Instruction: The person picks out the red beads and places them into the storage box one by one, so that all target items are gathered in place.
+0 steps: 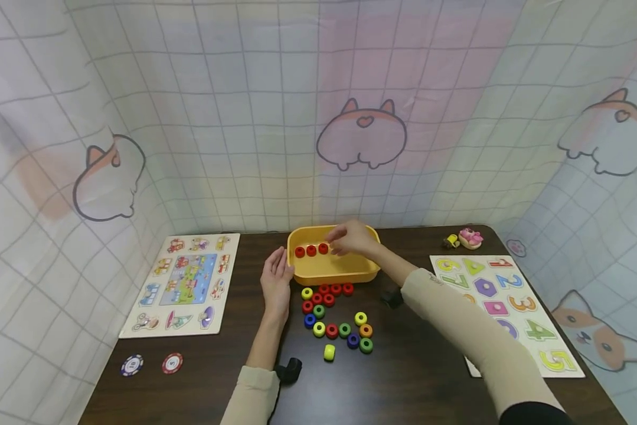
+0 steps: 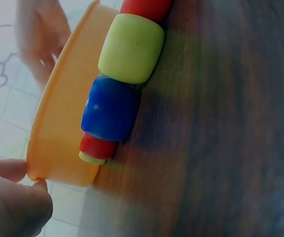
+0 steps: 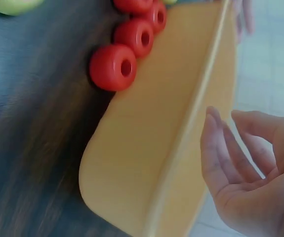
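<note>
A yellow tray stands at the back of the table, with three red beads in a row along its far left side. My left hand is at the tray's left end, its fingers extended; in the left wrist view, thumb and finger touch the tray's outer end. Over the tray's right half hovers my right hand, near the third red bead. In the right wrist view a gap shows between its thumb and bent fingers, with nothing between them. Loose red beads lie along the tray's near side.
More beads in green, blue, orange and yellow lie in front of the tray. A picture puzzle board and two poker chips are at left. At right are a number board and small toys.
</note>
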{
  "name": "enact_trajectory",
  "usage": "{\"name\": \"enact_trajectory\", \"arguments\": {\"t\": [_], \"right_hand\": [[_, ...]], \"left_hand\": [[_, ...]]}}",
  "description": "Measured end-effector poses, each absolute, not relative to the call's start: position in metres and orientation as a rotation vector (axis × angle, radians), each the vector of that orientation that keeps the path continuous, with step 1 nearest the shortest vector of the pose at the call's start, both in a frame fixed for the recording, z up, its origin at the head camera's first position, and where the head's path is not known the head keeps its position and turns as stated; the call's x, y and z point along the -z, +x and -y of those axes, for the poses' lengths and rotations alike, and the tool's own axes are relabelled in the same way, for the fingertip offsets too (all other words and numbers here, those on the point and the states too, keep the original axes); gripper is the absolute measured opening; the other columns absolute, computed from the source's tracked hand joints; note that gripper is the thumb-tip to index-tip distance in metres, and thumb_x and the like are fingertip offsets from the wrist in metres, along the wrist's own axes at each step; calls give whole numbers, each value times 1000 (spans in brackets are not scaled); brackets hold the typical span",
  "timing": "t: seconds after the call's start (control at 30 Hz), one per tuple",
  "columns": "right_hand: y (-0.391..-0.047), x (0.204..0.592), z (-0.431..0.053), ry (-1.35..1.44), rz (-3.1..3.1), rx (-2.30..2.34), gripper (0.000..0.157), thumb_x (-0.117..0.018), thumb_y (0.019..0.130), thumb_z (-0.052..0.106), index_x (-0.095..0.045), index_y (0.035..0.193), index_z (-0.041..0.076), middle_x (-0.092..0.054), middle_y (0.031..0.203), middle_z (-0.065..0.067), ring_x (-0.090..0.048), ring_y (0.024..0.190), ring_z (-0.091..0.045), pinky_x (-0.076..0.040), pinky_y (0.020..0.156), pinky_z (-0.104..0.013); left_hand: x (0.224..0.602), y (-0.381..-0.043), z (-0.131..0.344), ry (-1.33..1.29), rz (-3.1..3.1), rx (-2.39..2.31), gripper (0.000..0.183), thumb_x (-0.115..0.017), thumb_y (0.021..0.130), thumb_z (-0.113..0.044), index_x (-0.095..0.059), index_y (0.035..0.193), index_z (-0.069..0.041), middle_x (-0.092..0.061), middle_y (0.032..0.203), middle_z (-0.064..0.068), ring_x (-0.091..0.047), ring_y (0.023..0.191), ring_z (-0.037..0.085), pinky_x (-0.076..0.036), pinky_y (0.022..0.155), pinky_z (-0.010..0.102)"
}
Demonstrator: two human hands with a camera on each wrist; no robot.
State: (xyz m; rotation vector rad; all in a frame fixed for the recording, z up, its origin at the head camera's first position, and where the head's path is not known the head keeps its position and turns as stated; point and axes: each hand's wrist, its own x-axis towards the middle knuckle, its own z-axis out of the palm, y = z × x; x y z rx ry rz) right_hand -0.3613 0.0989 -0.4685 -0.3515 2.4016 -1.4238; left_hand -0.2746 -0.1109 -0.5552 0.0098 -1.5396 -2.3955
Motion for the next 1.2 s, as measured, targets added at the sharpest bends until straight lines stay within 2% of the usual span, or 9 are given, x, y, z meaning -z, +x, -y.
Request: {"name": "enact_trajectory", "arguments": {"t": [0.13,0.23,0.4,0.53,0.63,0.73,0.87,1.0,1.2], "right_hand": [[-331,455,-106,-515,-2436,1371,18,-71,88,4,-72,105,-1,-73,101,-16,-72,86,-32,-59,78,-47],[-307,454,-108,-610,-2442,1298,16,-73,86,7,-75,102,2,-74,96,-11,-72,82,-30,-61,71,-43],[-274,468,-108,-660,-2296,1204,17,-74,87,10,-75,102,3,-74,93,-9,-72,81,-32,-61,68,-46],[-257,486,-107,-704,-2230,1099,17,-75,85,11,-75,101,5,-74,89,-3,-72,79,-27,-61,65,-42],[-249,498,-105,-741,-2237,1034,14,-78,83,12,-76,97,9,-74,86,1,-72,73,-22,-61,61,-39],[-245,506,-104,-769,-2236,1018,13,-79,82,12,-77,94,11,-74,84,1,-71,69,-21,-60,57,-37],[-242,511,-100,-749,-2199,1046,15,-79,82,11,-77,96,11,-74,84,-2,-72,67,-24,-60,56,-38],[-241,514,-97,-667,-2113,1103,18,-77,82,5,-76,99,9,-75,86,-8,-72,67,-31,-60,57,-42],[-244,508,-100,-638,-2045,1147,22,-74,82,-2,-74,103,4,-75,91,-12,-72,69,-35,-60,60,-47]], "left_hand": [[556,-275,110,29,1546,2382,52,-52,93,13,-41,142,0,-44,146,9,-41,139,22,-33,114,44],[556,-275,109,32,1542,2381,52,-52,93,14,-42,142,0,-44,147,11,-42,138,21,-32,113,44],[557,-274,109,24,1540,2377,52,-51,93,14,-41,142,1,-38,150,20,-42,138,23,-34,112,42],[557,-275,109,27,1552,2373,52,-51,93,14,-42,142,0,-41,149,15,-41,138,24,-37,111,38],[556,-274,109,24,1555,2371,52,-51,93,14,-42,142,0,-43,148,12,-41,139,24,-38,110,35],[555,-273,110,18,1552,2371,52,-51,93,14,-42,142,0,-43,148,13,-41,138,23,-36,111,38],[555,-273,110,8,1539,2378,52,-50,93,15,-41,142,2,-41,149,16,-41,139,23,-31,113,46],[556,-274,110,-5,1541,2377,52,-49,94,15,-39,143,2,-39,150,17,-39,140,25,-29,113,47],[557,-274,109,12,1566,2361,52,-50,94,14,-41,142,0,-42,149,13,-40,139,22,-34,112,41]]}}
